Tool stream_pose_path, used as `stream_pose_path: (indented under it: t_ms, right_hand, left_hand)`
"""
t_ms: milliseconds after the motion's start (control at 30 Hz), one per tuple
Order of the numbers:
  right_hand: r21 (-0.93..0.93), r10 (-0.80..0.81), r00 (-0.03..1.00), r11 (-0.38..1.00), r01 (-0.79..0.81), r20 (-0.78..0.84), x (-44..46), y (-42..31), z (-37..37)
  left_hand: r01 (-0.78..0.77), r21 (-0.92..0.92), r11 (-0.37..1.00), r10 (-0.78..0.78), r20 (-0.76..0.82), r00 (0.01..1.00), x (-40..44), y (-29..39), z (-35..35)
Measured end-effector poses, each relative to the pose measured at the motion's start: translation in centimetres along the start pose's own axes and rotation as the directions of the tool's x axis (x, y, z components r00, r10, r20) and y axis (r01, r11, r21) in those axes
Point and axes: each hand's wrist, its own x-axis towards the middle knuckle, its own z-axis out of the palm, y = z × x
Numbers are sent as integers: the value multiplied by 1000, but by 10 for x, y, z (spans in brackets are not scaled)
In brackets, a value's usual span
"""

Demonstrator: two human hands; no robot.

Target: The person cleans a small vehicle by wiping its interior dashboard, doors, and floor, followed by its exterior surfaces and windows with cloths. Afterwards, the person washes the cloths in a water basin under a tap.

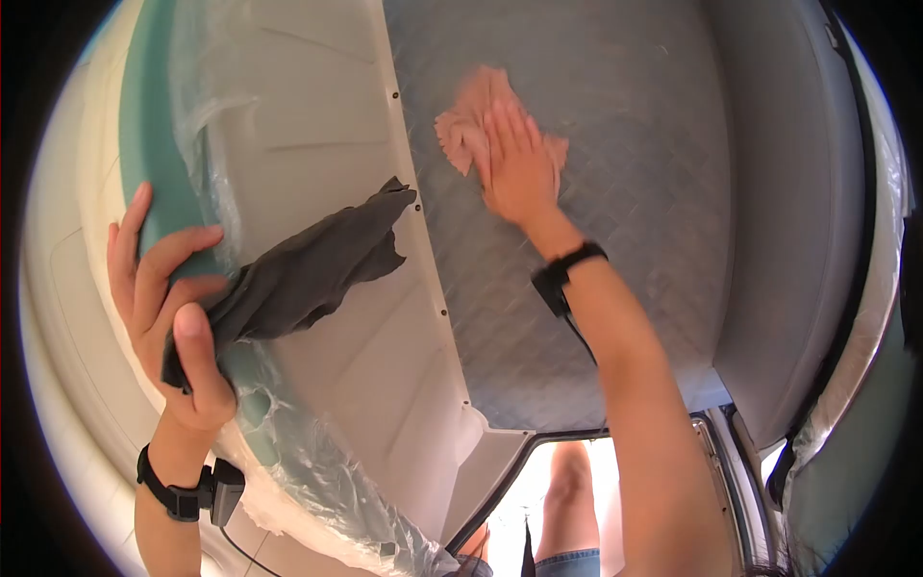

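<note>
A pink cloth (471, 113) lies crumpled on a grey patterned floor panel (615, 260), pressed under my right hand (519, 168). The fingers of that hand stretch flat over the cloth. My left hand (173, 308) grips one end of a dark grey cloth (308, 260) between thumb and fingers. The rest of this cloth hangs out to the right over a light panel, reaching the screwed edge strip. Behind the left fingers is a green padded edge (154, 115), partly wrapped in clear plastic film (317, 481).
A light ribbed panel (298, 106) fills the space between the green edge and the grey floor. An edge strip with screws (443, 313) divides them. On the right rises a grey padded side (798, 221). A doorway opening with my legs (567, 490) shows at the bottom.
</note>
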Motion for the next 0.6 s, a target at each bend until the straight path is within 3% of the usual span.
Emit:
stream_pose_path:
  t_ms: [67, 200, 267, 300, 333, 367, 433, 500, 600]
  right_hand:
    - [47, -197, 927, 980, 192, 318, -53, 1, -19]
    - [189, -343, 860, 938, 291, 377, -75, 27, -51]
    - [-3, -188, 897, 978, 207, 399, -20, 43, -50]
    - [3, -192, 899, 978, 208, 393, -8, 36, -39]
    - [3, -36, 980, 999, 36, 197, 3, 21, -25]
    - [33, 134, 991, 990, -134, 0, 8, 9, -14]
    - [77, 19, 979, 996, -36, 203, -47, -29, -9]
    - [143, -216, 906, 974, 174, 364, -102, -32, -16]
    - [192, -320, 868, 945, 264, 380, -96, 32, -57]
  left_hand:
    - [8, 1, 1000, -8, 9, 1000, 1, 0, 0]
    - [18, -20, 1000, -19, -14, 1000, 1, 0, 0]
    - [21, -22, 1000, -21, -22, 1000, 1, 1, 3]
    - [23, -8, 1000, -23, -24, 999, 0, 0, 2]
    - [25, 1, 1000, -25, -22, 999, 0, 0, 2]
    - [26, -2, 1000, -26, -29, 999, 1, 0, 3]
    - [31, -20, 999, -32, -40, 999, -1, -1, 3]
    - [8, -61, 998, -10, -40, 999, -2, -4, 2]
    - [-4, -68, 998, 1, -39, 999, -1, -5, 1]
